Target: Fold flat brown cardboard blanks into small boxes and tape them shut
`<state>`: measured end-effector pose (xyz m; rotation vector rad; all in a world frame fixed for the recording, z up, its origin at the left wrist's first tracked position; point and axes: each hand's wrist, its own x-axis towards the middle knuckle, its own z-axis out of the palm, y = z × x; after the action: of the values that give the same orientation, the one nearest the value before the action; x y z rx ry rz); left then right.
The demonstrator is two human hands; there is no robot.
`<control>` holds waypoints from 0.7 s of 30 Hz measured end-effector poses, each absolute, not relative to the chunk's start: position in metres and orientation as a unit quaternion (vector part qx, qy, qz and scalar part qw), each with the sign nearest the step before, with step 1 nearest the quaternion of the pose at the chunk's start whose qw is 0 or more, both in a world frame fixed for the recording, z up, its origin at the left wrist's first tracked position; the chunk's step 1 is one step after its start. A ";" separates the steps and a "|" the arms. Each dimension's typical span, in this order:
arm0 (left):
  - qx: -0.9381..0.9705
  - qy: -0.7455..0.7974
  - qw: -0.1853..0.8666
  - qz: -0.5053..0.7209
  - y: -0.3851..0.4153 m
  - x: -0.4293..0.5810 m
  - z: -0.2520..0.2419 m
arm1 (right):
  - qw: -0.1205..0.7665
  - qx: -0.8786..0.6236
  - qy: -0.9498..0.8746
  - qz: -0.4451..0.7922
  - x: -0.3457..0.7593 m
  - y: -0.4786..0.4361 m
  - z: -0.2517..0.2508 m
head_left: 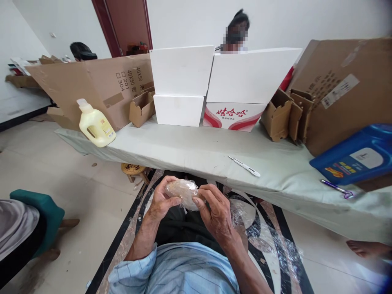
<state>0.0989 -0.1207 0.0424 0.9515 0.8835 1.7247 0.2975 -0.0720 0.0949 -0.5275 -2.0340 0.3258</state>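
Note:
Over my lap, in front of the table edge, I hold a roundish bundle wrapped in clear plastic film (183, 192). What lies inside the film looks pale, and its kind cannot be made out. My left hand (162, 198) is closed around the bundle's left end, thumb along the near side. At the right end my right hand (216, 208) pinches the film between thumb and fingers. Nearest on the table is a white craft knife (245, 166), its thin blade pointing to the back left.
White boxes (183, 71) and a red-and-white carton (234, 116) stand along the table's back. A yellow jug (96, 124) is at left; a blue bottle (355, 155) and purple pen (337, 188) at right. Crumpled film (272, 241) covers the floor. A person (237, 32) is behind the boxes.

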 end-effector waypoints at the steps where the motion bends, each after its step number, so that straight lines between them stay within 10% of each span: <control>1: 0.385 0.364 0.473 0.704 -0.121 0.100 0.042 | 0.487 -0.218 -0.836 0.128 0.296 -0.072 0.095; 21: 0.619 0.476 0.340 0.524 -0.132 0.092 0.076 | 0.428 -0.190 -0.865 0.183 0.304 -0.063 0.089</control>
<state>0.0922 -0.1320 0.0758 1.6118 1.2382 1.3646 0.3039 -0.0632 0.0894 -0.4737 -2.1599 0.4572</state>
